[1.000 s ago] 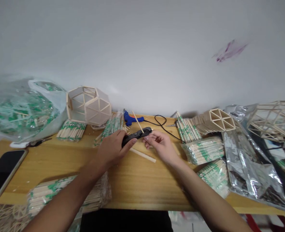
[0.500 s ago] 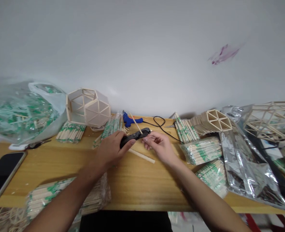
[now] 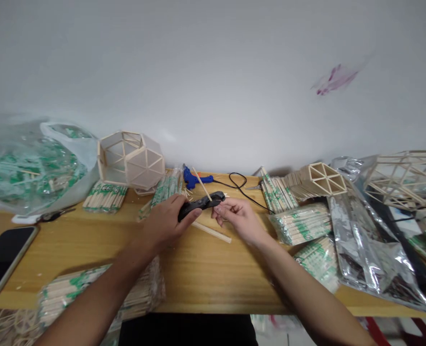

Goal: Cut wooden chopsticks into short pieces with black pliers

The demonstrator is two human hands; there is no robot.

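Observation:
My left hand is wrapped round a black hand cutter above the middle of the table. A thin wooden stick slants up and away from the cutter's jaws. My right hand is closed in a pinch at the cutter's far end; what its fingertips hold is hidden. A pale sliver of wood peeks out just above those fingertips. Beneath the hands, a pair of loose wooden sticks lies side by side on the wooden table.
Behind the hands lies a blue glue gun with a black cable. A wooden lattice model stands back left, beside a plastic bag. Packs of sticks and a silver pouch lie right. A phone rests at left.
Both hands and the cutter keep nearly the same place. The right fingers have shifted very slightly at the cutter's end, and the view has moved a touch.

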